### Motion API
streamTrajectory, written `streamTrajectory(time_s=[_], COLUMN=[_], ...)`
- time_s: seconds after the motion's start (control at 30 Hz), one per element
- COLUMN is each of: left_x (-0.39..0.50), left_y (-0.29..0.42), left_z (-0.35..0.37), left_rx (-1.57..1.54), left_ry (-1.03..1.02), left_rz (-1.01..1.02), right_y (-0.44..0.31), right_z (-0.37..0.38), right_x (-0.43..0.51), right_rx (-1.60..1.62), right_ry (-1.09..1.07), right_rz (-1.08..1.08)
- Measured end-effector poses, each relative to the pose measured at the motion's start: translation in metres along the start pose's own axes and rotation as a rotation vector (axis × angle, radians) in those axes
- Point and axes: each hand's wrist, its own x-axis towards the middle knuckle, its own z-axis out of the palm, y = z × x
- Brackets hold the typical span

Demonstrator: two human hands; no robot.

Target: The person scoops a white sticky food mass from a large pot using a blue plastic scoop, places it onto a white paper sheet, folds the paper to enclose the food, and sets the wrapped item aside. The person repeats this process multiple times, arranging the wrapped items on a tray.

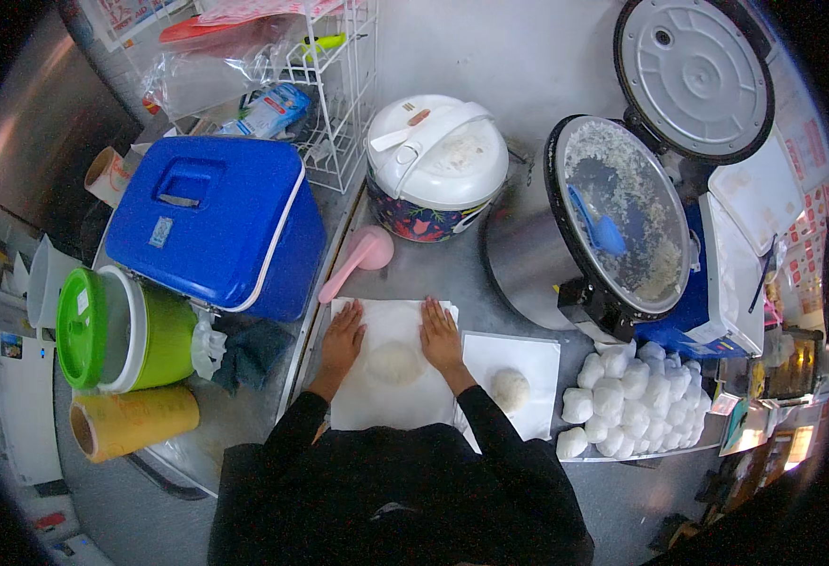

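My left hand (343,331) lies flat on the left side of a stack of white paper sheets (393,407), near its far edge. On the right side of the same stack, my right hand (442,334) rests palm down. Between them is a pale, rounded mound (396,362), probably rice; whether a sheet covers it is unclear. To the right, a domed portion of rice (510,390) sits on another white sheet (542,354). A pink scoop (370,249) lies just beyond my left hand.
A large open rice cooker (527,255) holds leftover rice and a blue paddle (607,233). Several white wrapped bundles (634,403) are piled at right. A lidded rice cooker (435,163) stands ahead, with a blue cooler (209,219) and a green container (163,336) at left.
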Motion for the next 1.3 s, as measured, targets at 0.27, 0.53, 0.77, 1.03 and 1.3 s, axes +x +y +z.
streamTrajectory(time_s=[0.27, 0.53, 0.77, 1.03, 1.3], left_x=[0.002, 0.044, 0.082, -0.016, -0.067], left_y=[0.007, -0.002, 0.006, 0.01, 0.008], left_z=[-0.01, -0.03, -0.054, -0.081, -0.043], left_rx=[-0.133, -0.436, -0.144, 0.212, 0.083], left_ry=[0.006, -0.481, -0.769, -0.354, -0.437], left_rz=[0.017, 0.095, 0.083, 0.609, 0.401], right_y=[0.003, -0.006, -0.014, -0.009, -0.044], right_z=[0.008, -0.038, -0.08, -0.084, -0.028], right_x=[-0.009, 0.023, 0.093, -0.009, -0.103], right_rx=[0.178, 0.418, -0.002, 0.027, 0.178], right_ry=[0.145, 0.175, -0.655, -0.258, 0.137], right_rz=[-0.153, -0.152, -0.45, -0.481, -0.22])
